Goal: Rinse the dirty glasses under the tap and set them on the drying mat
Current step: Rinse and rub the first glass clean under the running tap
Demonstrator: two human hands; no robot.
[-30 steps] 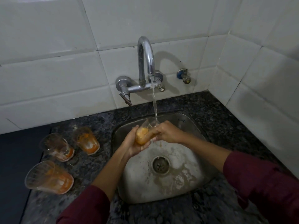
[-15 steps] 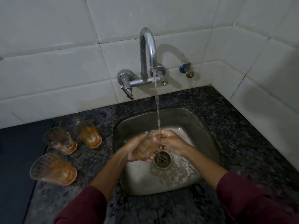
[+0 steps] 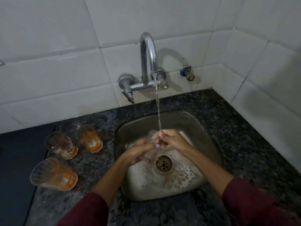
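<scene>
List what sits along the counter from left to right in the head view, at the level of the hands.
Dark drying mat → glass lying on its side → left hand holding the glass being rinsed → sink drain → right hand → bare granite counter.

Walls: large white glazed tiles (image 3: 48,75) across the upper frame, meeting in a corner at upper right.
Surface: dark speckled granite (image 3: 241,136) across the lower frame.
Light: dim, with soft shadows on the tiles.
</scene>
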